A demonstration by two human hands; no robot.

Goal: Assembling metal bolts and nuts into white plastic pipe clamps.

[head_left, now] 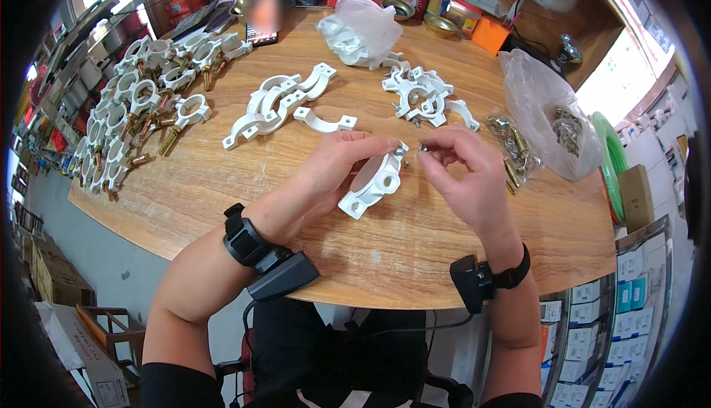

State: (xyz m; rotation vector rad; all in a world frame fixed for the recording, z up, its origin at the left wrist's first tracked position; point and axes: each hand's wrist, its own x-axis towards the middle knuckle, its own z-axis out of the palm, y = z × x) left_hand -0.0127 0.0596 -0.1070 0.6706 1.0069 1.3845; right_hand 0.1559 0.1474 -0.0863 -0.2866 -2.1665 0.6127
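Two bare hands met near the middle of the round wooden worktop (222,193), close to its near edge. The left hand (329,175) was curled around a white plastic pipe clamp shaped like a ring with flat ears (372,184). Its fingers (370,145) pressed on the top of the clamp, and the clamp's lower ear rested on the wood. The right hand (463,175) was just beside it, with thumb and fingers pinched together on a small metal screw (422,147) at the clamp's top ear. Each wrist wore a black band with a small black box.

Many white half-ring clamp pieces (278,104) lay loose behind the hands, toward the middle of the worktop. More white clamp parts (422,93) sat in a heap a little to the right of them. A big group of finished white clamps with brass bolts (137,104) covered the left edge. A clear plastic bag with white parts (363,27) stood at the far edge. Another clear plastic bag with metal bolts (552,115) sat at the right edge, and a small pile of loose brass bolts (511,145) lay next to it, near the right hand.
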